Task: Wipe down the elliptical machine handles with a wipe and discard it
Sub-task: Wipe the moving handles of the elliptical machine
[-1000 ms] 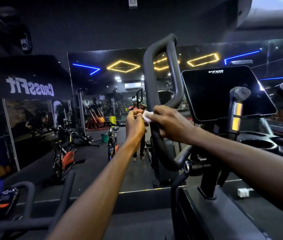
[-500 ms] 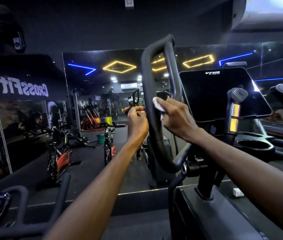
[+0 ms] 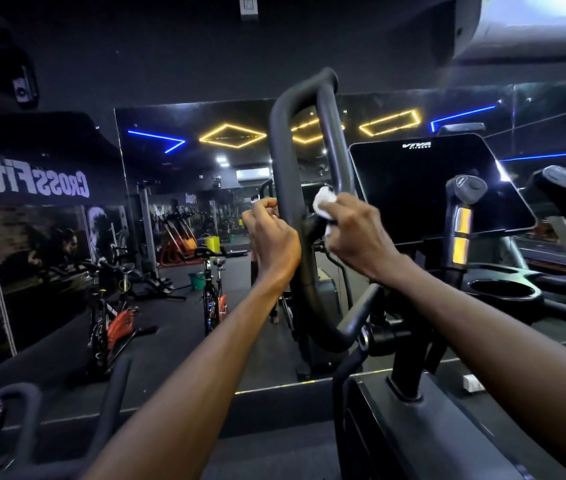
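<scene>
My right hand [image 3: 357, 233] hides most of the wipe [image 3: 323, 202], now rubbing the handle [image 3: 330, 133]'s inner bar; left hand [image 3: 271, 233] curled, contents unclear.

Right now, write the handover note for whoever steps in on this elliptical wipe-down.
Right hand: holds the white wipe against the inner bar of the looped handle.
Left hand: fingers curled beside the loop's outer bar; whether it holds anything cannot be told.
Done: wiping of this loop is under way.
Left: rest of the loop, the short grip with metal pads, the far handle, then discard the wipe. No bin identified.
</scene>
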{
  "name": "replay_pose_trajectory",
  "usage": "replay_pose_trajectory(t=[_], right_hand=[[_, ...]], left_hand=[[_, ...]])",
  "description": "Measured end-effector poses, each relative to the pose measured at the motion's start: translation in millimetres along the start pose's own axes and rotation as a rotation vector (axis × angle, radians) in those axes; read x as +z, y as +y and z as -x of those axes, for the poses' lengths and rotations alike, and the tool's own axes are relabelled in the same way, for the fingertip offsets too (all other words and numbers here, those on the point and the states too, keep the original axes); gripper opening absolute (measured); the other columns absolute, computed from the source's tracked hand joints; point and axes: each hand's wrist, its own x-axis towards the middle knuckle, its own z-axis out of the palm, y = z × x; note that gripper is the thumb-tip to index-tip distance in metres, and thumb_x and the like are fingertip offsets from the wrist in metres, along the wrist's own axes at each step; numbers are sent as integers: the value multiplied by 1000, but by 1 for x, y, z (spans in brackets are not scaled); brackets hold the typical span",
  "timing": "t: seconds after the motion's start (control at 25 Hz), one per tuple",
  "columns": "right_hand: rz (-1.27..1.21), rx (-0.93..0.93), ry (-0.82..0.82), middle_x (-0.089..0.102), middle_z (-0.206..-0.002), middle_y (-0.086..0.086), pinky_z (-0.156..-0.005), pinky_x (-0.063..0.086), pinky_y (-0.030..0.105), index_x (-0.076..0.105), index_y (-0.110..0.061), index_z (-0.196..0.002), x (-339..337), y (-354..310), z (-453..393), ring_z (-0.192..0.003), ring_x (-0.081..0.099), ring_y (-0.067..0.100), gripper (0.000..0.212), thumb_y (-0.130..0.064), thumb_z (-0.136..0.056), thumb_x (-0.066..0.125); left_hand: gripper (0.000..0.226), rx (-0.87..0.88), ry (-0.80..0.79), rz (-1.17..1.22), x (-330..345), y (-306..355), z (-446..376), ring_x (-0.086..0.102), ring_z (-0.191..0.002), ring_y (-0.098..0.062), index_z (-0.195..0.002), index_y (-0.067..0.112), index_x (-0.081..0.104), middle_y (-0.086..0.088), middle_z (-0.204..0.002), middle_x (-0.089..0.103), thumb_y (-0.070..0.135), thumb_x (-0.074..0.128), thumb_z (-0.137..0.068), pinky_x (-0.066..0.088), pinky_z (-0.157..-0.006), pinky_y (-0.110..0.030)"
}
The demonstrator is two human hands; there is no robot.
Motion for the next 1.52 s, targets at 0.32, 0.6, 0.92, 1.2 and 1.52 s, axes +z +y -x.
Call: replay_pose_trajectory(t=[0.32,0.6,0.92,1.2,1.52], right_hand=[[1,-135,-76,57,-85,13,-63,51,38,66,0,-114,-1,28,-5,-69,53,28,41,12,-75,60],[-46,-105,-62,52,-103,17,-76,49,24,73,0,-103,-1,33,-16,-82,52,19,22,7,-83,67],[-138,-1,-27,51,-92,11,-71,42,24,76,-5,-103,-4,47,-26,-77,49,18,29,1,-75,78],[-147,168,-14,46,-95,1,-71,37,12,74,-8,-109,-9,51,-57,-85,48,16,31,2,-80,70],[-34,227,41,57,-105,10,-73,41,27,78,-15,-103,0,51,-105,-88,55,22,25,-1,-83,71]], left_hand=[[37,225,97,-192,17,18,-18,38,-101,-16,-116,8,58,-12,-113,45,-2,46,-82,33,-84,-25],[36,268,67,-321,20,28,-38,30,-100,-12,-119,11,57,-12,-119,43,2,50,-85,25,-80,-19],[29,333,54,-390,25,29,-54,28,-100,-13,-113,14,59,-10,-116,40,4,52,-86,30,-79,-24],[19,400,65,-435,30,37,-67,31,-97,-16,-100,12,60,-4,-106,35,5,45,-91,41,-76,-31],[17,400,10,-460,37,53,-99,31,-106,-18,-94,16,64,-7,-120,41,10,50,-88,32,-83,-32]])
